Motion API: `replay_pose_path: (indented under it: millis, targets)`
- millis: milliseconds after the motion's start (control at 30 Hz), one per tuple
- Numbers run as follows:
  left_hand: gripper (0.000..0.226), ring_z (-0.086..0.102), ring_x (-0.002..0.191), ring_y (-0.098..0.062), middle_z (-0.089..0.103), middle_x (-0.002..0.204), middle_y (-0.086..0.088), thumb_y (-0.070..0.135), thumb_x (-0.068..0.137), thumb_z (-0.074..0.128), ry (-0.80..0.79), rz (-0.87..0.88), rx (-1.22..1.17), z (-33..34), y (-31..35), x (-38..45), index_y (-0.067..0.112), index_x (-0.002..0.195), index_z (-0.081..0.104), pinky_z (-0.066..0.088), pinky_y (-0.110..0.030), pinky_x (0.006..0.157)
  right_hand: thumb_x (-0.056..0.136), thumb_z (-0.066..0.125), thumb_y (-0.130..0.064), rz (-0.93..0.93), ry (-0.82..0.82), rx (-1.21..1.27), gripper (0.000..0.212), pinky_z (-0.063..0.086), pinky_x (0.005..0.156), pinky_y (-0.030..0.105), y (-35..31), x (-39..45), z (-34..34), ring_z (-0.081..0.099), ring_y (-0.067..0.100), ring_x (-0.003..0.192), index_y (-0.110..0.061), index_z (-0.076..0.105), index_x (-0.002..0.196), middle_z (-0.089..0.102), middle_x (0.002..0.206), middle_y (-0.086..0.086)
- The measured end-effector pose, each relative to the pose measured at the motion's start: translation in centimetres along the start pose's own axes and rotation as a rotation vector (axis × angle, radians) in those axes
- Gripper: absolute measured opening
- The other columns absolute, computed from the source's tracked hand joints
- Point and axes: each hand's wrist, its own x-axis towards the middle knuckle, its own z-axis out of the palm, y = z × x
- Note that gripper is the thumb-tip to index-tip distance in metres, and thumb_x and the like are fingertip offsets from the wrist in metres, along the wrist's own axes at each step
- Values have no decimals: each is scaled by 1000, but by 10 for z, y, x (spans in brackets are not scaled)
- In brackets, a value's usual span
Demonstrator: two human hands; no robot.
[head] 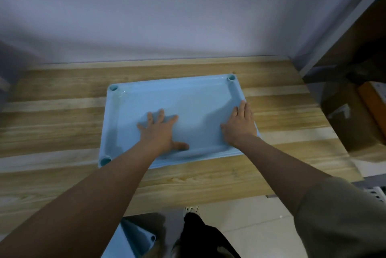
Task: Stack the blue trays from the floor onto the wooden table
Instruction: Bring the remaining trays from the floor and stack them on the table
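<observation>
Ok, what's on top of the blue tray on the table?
Only both hands: the left hand lies flat inside the blue tray, the right hand rests on its right rim. What the palms cover can't be seen.

Pale blue tray (188, 99), tan-and-cream streaked wooden table (62, 128), grey-lilac wall (167, 17), olive sleeve (344, 216)

Left arm: we reach it forward, bare to the wrist.
Left hand (161, 132): we lay it palm down — fingers straight and spread, thumb out to the side.
Right arm: we stretch it forward, sleeve (342, 216) over the upper part.
Right hand (240, 126): we lay it flat — fingers straight and close together, thumb pointing inward.
</observation>
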Motion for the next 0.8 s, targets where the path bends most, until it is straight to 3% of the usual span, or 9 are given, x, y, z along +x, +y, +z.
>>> replay_pose_path:
  millis: [233,400,600,700,800]
  targets:
    - [114,-11,147,-38,-15,162,-2,82,61,61,-3,7,-15,1,-1,-1,43,151,4,9,-67,111,97,29,-37,-20,-13,-20,73,-7,121,43,1,0,3,-17,35,146,6,4,150,-17,158,21]
    - [103,-9,148,-32,-9,162,1,74,70,62,-1,38,-51,-2,-9,-8,40,152,11,9,-62,115,94,42,-40,-97,-40,6,75,-2,121,44,0,-9,-6,-10,31,148,0,11,151,-3,161,16]
    - [54,23,144,-20,30,155,0,42,88,61,175,35,-226,4,-30,-33,27,139,49,25,-37,115,92,48,-34,-352,-21,92,56,7,121,42,-33,-41,8,13,21,146,-9,37,142,26,154,6]
    - [37,43,128,-21,52,137,-1,34,90,59,291,13,-290,11,-39,-55,24,125,61,38,-35,104,93,49,-31,-427,24,126,46,13,118,39,-44,-56,6,24,20,142,-12,47,135,38,148,4]
    - [30,49,121,-21,58,127,-2,31,92,57,333,-9,-324,18,-47,-77,22,119,65,42,-36,99,92,52,-28,-456,67,167,45,20,114,34,-48,-71,3,34,21,137,-14,51,134,47,142,4]
